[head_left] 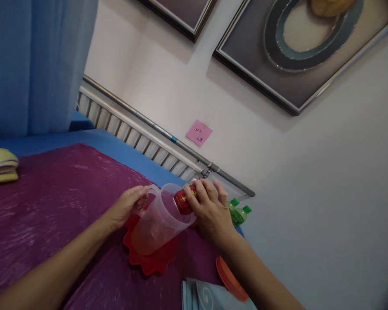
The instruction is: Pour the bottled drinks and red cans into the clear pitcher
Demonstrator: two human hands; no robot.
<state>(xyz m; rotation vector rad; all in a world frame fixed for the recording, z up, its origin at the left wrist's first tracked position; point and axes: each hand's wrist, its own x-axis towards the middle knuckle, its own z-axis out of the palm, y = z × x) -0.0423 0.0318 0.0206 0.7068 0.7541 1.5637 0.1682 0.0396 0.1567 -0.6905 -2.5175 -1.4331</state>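
My left hand [129, 206] is closed round the handle of a translucent plastic pitcher [158, 224]. Some orange-tinted liquid shows low in the pitcher, which stands over a red scalloped plate [151, 265]. In my right hand [211, 206] is a red drink can [183, 201], tipped over the pitcher's mouth. The can's lower end points left, just inside or above the rim; whether liquid is flowing out I cannot tell. My right fingers hide much of the can.
Green-capped bottles [241, 214] stand behind my right hand. An orange lid-like disc [230, 279] and a folded light-blue cloth [213, 296] lie at the front right. A yellow folded cloth [1, 165] rests far left on the purple plastic cover [51, 202]. A radiator [132, 135] runs along the wall.
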